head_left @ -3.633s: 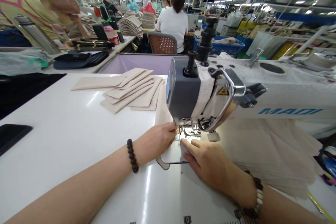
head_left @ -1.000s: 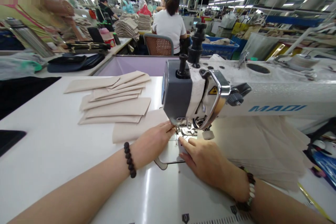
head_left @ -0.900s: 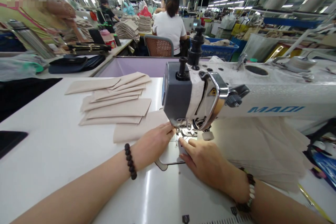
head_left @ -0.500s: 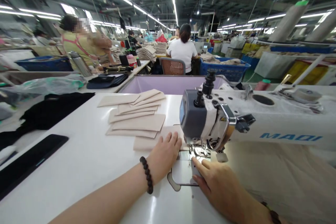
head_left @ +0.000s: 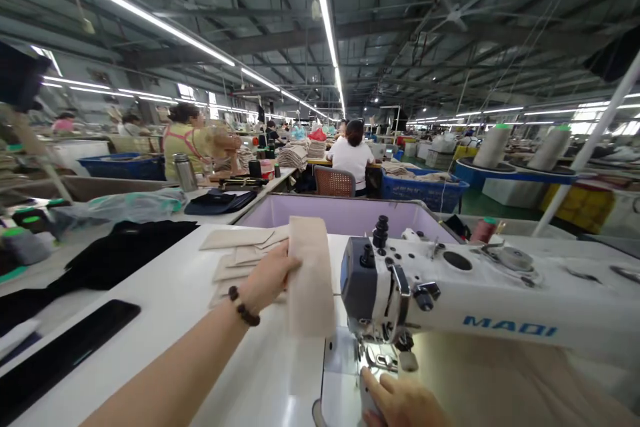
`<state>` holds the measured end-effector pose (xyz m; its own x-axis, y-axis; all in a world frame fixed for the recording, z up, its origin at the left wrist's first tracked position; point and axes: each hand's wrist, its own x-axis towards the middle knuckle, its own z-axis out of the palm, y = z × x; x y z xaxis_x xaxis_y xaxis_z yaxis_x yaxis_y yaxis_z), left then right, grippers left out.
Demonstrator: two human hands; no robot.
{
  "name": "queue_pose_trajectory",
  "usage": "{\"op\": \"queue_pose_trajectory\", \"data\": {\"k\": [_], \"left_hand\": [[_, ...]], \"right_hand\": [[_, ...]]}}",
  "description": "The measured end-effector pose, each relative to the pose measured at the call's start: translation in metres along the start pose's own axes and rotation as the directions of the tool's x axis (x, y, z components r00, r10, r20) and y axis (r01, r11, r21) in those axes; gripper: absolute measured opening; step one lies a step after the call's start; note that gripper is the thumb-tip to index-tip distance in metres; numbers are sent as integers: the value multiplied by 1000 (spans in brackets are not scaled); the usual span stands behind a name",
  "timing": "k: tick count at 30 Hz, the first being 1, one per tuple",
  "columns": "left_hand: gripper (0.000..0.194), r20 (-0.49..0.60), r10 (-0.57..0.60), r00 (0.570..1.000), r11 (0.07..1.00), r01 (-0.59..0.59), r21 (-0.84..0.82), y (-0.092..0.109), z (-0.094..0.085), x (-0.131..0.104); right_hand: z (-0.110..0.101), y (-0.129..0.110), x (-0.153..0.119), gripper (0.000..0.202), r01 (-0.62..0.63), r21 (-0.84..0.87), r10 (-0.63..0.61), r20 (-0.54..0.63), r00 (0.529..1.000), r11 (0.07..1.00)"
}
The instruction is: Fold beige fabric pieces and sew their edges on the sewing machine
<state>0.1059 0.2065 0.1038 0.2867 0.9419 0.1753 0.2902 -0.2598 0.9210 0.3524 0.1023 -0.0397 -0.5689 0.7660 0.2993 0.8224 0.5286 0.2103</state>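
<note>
Head cam: left hand (head_left: pixel 267 278) w/ beige strip (head_left: pixel 309 278)

Your left hand (head_left: pixel 267 277) grips a plain beige fabric piece (head_left: pixel 310 277); dark brown bead bracelet (head_left: pixel 243 307) on that wrist. Your right hand (head_left: pixel 400 403) sits by the white sewing machine (head_left: pixel 500 300), which has blue lettering and a grey head. Beige stack (head_left: pixel 235 257) behind, on your white table (head_left: pixel 165 293). Black phone (head_left: pixel 65 353), black cloth (head_left: pixel 125 253), lilac bin (head_left: pixel 345 213), blue crate (head_left: pixel 425 190).
</note>
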Motion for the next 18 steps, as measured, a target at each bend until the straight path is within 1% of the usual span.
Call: {"op": "queue_pose_trajectory", "data": {"k": [1,2,3,4,5,6,7,8,9,10,11,12,13,14,15,16,18], "left_hand": [[51,29,-36,999,997,38,-69,-1,2,-15],[52,84,-118,989,967,134,-215,-3,6,-32],[51,141,-184,973,921,221,-322,-8,10,-50],[52,195,-195,961,892,257,-372,-13,14,-67],[52,237,-178,955,887,260,-381,-20,17,-84],[52,264,-158,951,912,244,-331,-27,18,-99],[51,286,-143,947,957,207,-205,-34,16,-111],[49,272,-140,952,989,150,-16,-41,11,-120],[46,213,-117,970,973,69,219,-47,5,-126],[43,121,-68,990,890,6,455,-53,-4,-130],[41,36,9,999,759,-30,650,-58,-13,-130],[41,-28,80,996,621,-28,783,-62,-22,-128],[41,-68,123,990,508,-4,861,-66,-29,-123],[43,-85,139,987,432,17,901,-70,-36,-116],[44,-85,128,988,395,28,918,-73,-40,-106],[44,-72,103,992,382,27,924,-75,-43,-93],[41,-37,74,997,394,5,919,-79,-46,-63]], "right_hand": [[-5,-1,1,48,-15,21,15,21,1000,1000],[-11,-3,3,47,-30,44,28,48,998,999],[-18,-4,4,46,-48,70,42,84,996,996],[-26,-6,6,44,-67,99,55,124,991,993],[-35,-7,8,42,-91,128,69,171,983,988],[-43,-8,10,41,-116,155,80,220,972,981],[-51,-9,12,40,-138,179,87,267,960,974],[-56,-10,13,40,-158,197,92,309,947,968],[-60,-11,14,40,-173,207,95,340,936,963],[-62,-11,14,40,-182,212,97,359,929,960],[-61,-10,14,41,-184,208,99,366,925,961],[-58,-10,13,41,-177,200,97,357,929,964],[-53,-9,12,41,-159,188,89,334,938,969],[-47,-8,10,42,-136,173,79,302,950,976],[-40,-6,8,42,-110,154,66,267,962,982],[-33,-5,7,43,-84,132,51,232,971,988],[-20,-3,5,45,-45,82,30,179,983,996]]}}
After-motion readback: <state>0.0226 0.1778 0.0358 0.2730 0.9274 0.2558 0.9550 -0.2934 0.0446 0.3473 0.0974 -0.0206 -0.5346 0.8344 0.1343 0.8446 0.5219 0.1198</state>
